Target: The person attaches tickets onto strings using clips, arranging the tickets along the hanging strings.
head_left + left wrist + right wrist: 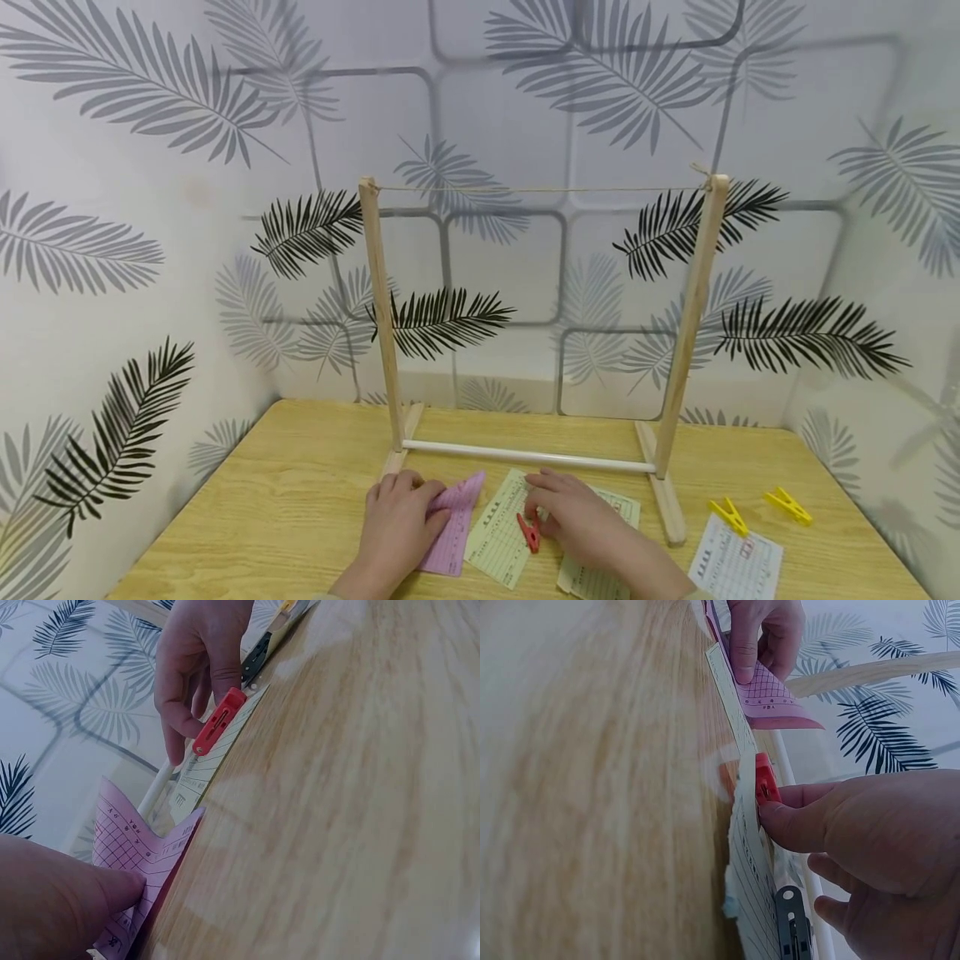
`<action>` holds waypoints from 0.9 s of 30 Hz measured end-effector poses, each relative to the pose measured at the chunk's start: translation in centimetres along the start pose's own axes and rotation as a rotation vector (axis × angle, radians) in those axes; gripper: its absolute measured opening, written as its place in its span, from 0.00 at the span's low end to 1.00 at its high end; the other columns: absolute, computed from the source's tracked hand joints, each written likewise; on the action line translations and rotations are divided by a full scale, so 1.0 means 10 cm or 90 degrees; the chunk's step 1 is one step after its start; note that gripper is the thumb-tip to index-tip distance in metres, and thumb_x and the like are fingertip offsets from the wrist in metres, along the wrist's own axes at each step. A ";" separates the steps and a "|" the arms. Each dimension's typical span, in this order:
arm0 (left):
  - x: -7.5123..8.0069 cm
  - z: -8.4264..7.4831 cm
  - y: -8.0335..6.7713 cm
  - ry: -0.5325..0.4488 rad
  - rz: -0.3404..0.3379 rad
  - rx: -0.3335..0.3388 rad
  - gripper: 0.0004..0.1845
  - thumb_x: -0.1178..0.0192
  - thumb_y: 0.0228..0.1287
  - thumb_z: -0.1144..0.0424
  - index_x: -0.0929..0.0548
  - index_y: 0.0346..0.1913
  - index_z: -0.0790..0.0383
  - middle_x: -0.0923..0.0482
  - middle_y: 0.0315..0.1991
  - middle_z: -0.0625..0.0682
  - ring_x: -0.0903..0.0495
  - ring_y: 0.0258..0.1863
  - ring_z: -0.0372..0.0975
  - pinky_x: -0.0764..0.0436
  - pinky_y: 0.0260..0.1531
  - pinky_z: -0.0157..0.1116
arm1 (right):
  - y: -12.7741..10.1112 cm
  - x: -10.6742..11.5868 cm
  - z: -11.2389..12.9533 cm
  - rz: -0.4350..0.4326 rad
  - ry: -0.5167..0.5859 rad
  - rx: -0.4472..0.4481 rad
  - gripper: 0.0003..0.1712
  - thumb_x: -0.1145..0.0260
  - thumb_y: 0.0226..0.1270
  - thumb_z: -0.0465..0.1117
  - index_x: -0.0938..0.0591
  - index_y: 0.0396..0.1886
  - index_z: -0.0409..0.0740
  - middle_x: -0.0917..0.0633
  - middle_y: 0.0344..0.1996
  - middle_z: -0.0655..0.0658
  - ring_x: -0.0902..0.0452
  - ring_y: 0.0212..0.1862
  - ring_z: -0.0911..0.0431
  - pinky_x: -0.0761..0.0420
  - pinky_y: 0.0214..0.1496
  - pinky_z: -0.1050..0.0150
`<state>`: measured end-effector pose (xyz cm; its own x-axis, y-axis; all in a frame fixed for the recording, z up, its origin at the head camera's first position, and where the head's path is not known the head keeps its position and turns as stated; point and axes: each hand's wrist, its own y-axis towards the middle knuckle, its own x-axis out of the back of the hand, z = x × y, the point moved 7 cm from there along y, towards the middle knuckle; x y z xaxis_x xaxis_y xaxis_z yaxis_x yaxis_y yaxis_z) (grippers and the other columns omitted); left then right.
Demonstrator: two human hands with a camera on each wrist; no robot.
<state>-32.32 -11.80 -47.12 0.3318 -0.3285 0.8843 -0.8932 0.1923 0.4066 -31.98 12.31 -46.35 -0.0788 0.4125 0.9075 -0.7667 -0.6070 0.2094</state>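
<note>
Wooden table [285, 508], leaf-print walls behind. Nearest: left hand [397, 521] is pinching the pink slip [453, 525], its far corner lifting off the table. Right hand [577, 517] is gripping the red clothespin [528, 532] over the green slip [498, 533]. Beyond: wooden rack [540, 333], string [540, 189] bare. Risk: the thin slip is curling and could crease or slide under thumb pressure; the pin may snap shut off-edge.
</note>
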 end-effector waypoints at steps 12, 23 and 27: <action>-0.03 0.03 0.01 -0.009 0.023 0.017 0.28 0.19 0.65 0.53 0.13 0.66 0.53 0.11 0.47 0.52 0.17 0.47 0.49 0.25 0.55 0.61 | 0.00 -0.02 -0.04 -0.001 0.004 0.004 0.16 0.23 0.71 0.31 0.20 0.35 0.55 0.17 0.69 0.36 0.31 0.77 0.30 0.32 0.78 0.34; -0.05 0.13 0.07 -0.088 -0.009 0.068 0.42 0.17 0.60 0.61 0.22 0.76 0.65 0.12 0.35 0.47 0.12 0.41 0.49 0.24 0.56 0.60 | 0.00 0.02 -0.05 0.003 0.012 0.027 0.16 0.21 0.71 0.34 0.21 0.34 0.53 0.15 0.66 0.37 0.28 0.76 0.31 0.30 0.76 0.34; -0.01 0.15 0.09 -0.105 -0.024 0.075 0.41 0.16 0.58 0.63 0.20 0.75 0.63 0.18 0.30 0.41 0.16 0.33 0.41 0.23 0.52 0.59 | 0.00 0.04 -0.05 0.006 0.021 0.030 0.16 0.21 0.71 0.34 0.21 0.34 0.53 0.15 0.66 0.38 0.27 0.75 0.33 0.28 0.75 0.35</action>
<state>-33.60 -12.96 -47.22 0.3208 -0.4820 0.8153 -0.9134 0.0702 0.4009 -32.36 12.79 -46.12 -0.1073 0.4292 0.8968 -0.7350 -0.6417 0.2192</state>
